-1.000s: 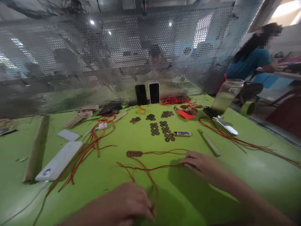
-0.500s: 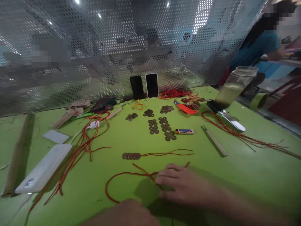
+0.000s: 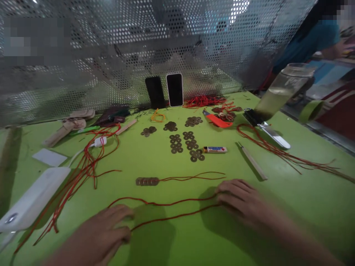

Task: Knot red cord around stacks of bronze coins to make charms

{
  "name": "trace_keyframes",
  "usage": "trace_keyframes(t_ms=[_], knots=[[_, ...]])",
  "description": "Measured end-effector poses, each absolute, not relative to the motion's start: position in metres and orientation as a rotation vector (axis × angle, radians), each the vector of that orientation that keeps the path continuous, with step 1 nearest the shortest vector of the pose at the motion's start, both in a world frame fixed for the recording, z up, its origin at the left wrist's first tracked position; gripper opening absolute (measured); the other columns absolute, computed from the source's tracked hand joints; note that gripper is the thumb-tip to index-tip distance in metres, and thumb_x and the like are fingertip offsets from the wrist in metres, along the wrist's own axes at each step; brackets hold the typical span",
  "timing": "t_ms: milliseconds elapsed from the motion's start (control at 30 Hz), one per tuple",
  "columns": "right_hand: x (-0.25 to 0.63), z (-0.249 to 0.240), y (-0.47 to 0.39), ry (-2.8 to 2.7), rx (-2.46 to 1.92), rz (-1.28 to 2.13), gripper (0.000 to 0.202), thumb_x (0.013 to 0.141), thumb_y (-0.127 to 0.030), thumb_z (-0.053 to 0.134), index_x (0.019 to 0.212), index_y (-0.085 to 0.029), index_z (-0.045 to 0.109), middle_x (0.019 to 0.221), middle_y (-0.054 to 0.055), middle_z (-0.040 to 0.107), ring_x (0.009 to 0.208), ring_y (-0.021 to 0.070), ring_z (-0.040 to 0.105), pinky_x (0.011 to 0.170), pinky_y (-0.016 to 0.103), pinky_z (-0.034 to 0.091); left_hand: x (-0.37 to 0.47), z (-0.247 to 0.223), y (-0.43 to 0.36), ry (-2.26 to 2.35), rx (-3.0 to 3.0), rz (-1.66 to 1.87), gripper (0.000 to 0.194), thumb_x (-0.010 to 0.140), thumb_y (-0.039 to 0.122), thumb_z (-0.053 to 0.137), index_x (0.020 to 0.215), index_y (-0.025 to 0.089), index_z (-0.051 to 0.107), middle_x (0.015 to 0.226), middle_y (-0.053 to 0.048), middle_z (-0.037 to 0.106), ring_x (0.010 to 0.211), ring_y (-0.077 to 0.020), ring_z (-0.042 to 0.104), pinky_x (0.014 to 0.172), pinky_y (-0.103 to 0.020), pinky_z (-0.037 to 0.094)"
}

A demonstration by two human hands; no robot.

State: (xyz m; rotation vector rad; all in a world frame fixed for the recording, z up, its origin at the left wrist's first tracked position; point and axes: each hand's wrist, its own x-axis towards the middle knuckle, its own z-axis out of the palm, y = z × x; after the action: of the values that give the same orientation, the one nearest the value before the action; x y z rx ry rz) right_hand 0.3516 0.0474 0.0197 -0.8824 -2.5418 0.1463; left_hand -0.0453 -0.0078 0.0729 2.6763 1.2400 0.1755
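A thin red cord (image 3: 177,201) runs in two strands across the green tabletop between my hands. My right hand (image 3: 240,195) is closed on the strands at their right side, fingertips low over the table. At the left, my left hand (image 3: 109,229) curls around the cord's other side, one strand showing at the thumb and another behind the fingers. Just beyond the cord lies a row of overlapping holed coins (image 3: 146,181), with a thin red cord tail (image 3: 194,176) stretching right from it. The undersides of both hands are hidden.
Small coin groups (image 3: 175,143) lie mid-table near a battery-like tube (image 3: 215,149). To the right are a pale-handled tool (image 3: 253,162), a hairbrush (image 3: 273,136), a tilted jar (image 3: 285,88) and an orange cutter (image 3: 219,120). Red cords (image 3: 83,173) and a white device (image 3: 36,195) lie left.
My hands have moved apart, the right one to the right and the left one to the left. The curved cord is now drawn out into two long strands. The view has shifted slightly.
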Motion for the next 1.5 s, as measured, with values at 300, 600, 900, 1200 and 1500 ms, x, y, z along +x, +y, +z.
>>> trace_keyframes(t_ms=[300, 600, 900, 1200, 1500], knots=[[0.365, 0.026, 0.049, -2.433, -1.167, 0.289, 0.034, 0.085, -0.020, 0.058, 0.119, -0.021, 0.056, 0.116, 0.009, 0.058, 0.106, 0.0246, 0.054, 0.088, 0.045, 0.048, 0.054, 0.087, 0.025, 0.999, 2.830, 0.129, 0.020, 0.083, 0.014, 0.055, 0.099, 0.022, 0.064, 0.098, -0.005, 0.071, 0.087, -0.0250, 0.066, 0.071, -0.039, 0.056], [0.357, 0.021, 0.043, -2.377, -1.191, 0.278, 0.030, 0.086, -0.017, 0.055, 0.116, -0.019, 0.060, 0.107, 0.008, 0.061, 0.097, 0.0236, 0.055, 0.084, 0.045, 0.050, 0.111, 0.043, 0.069, 0.982, 2.701, 0.111, 0.032, 0.081, 0.027, 0.069, 0.108, 0.011, 0.061, 0.100, -0.009, 0.068, 0.089, -0.0262, 0.063, 0.073, -0.044, 0.057], [0.356, 0.022, 0.038, -2.358, -1.162, 0.202, 0.028, 0.089, -0.018, 0.055, 0.115, -0.014, 0.061, 0.105, 0.009, 0.063, 0.093, 0.0219, 0.056, 0.081, 0.040, 0.050, 0.114, 0.035, 0.067, 0.924, 2.701, 0.326, 0.027, 0.081, 0.035, 0.069, 0.098, 0.016, 0.062, 0.090, -0.004, 0.067, 0.079, -0.0228, 0.060, 0.064, -0.036, 0.050], [0.357, 0.022, 0.039, -2.340, -1.089, 0.211, 0.022, 0.090, -0.015, 0.056, 0.110, -0.015, 0.064, 0.099, 0.006, 0.066, 0.092, 0.0193, 0.059, 0.083, 0.036, 0.048, 0.115, 0.028, 0.066, 0.853, 2.736, 0.493, 0.016, 0.079, 0.012, 0.066, 0.093, 0.017, 0.063, 0.083, 0.001, 0.068, 0.072, -0.0182, 0.057, 0.058, -0.030, 0.045], [0.355, 0.027, 0.041, -2.327, -1.105, 0.250, 0.019, 0.089, -0.014, 0.058, 0.105, -0.019, 0.065, 0.094, 0.004, 0.068, 0.087, 0.0170, 0.062, 0.081, 0.033, 0.050, 0.115, 0.028, 0.065, 0.862, 2.699, 0.513, 0.011, 0.083, 0.012, 0.062, 0.093, 0.016, 0.064, 0.083, 0.001, 0.069, 0.073, -0.0177, 0.057, 0.060, -0.031, 0.048]])
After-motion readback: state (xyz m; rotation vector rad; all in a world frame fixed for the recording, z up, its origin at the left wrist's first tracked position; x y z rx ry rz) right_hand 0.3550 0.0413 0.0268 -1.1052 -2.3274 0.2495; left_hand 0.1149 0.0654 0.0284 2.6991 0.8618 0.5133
